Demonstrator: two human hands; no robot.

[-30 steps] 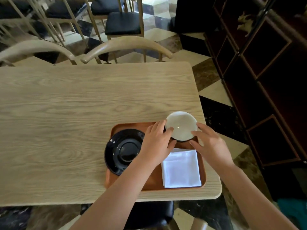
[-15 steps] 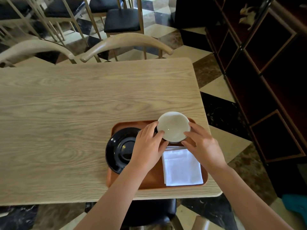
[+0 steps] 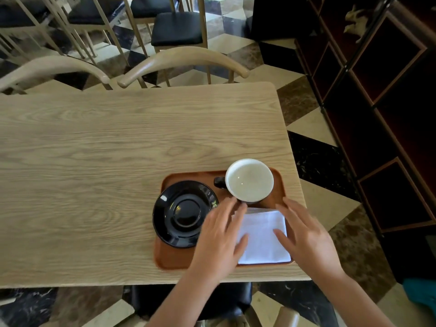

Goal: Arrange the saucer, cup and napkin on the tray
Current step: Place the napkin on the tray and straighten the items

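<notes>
A brown tray (image 3: 179,260) lies at the table's near right corner. On its left part rests a black saucer (image 3: 181,213). A cup (image 3: 249,180), black outside and white inside, stands at the tray's far right, its handle pointing left. A folded white napkin (image 3: 264,239) lies in front of the cup. My left hand (image 3: 219,237) hovers open between saucer and napkin, fingertips just short of the cup. Over the napkin's right edge my right hand (image 3: 306,237) is open too, fingers spread. Neither hand holds anything.
The light wooden table (image 3: 106,173) stretches to the left and far side. Two curved wooden chair backs (image 3: 181,60) stand behind it. A dark shelving unit (image 3: 377,102) rises at the right, across a chequered floor. A black seat (image 3: 226,300) sits below the near edge.
Both hands have let go of the cup and drawn back toward me. The cup now stands alone on the tray's far right.
</notes>
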